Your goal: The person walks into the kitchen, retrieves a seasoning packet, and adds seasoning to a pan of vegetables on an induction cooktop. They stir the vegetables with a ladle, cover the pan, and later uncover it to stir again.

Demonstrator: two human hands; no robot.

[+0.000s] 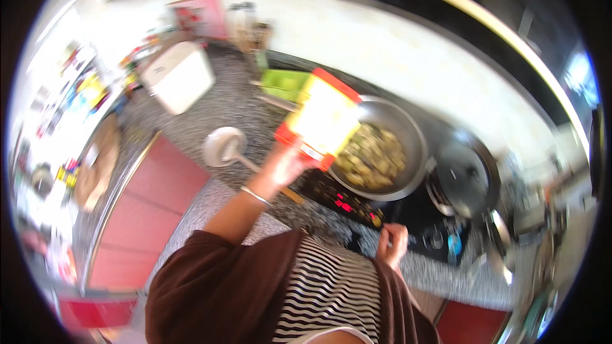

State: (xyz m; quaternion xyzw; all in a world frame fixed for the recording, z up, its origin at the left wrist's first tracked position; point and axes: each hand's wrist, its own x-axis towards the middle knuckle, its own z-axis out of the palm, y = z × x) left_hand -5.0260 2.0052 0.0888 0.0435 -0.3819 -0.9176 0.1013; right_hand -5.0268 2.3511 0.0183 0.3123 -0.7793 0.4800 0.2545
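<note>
My left hand [287, 165], with a bangle at the wrist, is closed around the lower end of a yellow container [325, 117] with red ends, held up beside the wok. Chopped, browned food [373, 157] lies in the metal wok [415, 143] on the black cooktop. My right hand [393, 243] is near the cooktop's front edge, fingers curled, just below the lit red display [343, 206]; nothing is seen in it. Left of my left hand, a white bowl [217, 141] with a ladle or spoon in it rests on the granite counter. The container's face is washed out by glare.
A lidded pan [461, 179] stands right of the wok. Behind the container is a green tray [282, 83]. A cream-coloured box [179, 76] and a utensil holder [251, 38] stand farther back left. Red cabinet fronts [148, 215] lie below the counter; a range hood [430, 24] hangs above.
</note>
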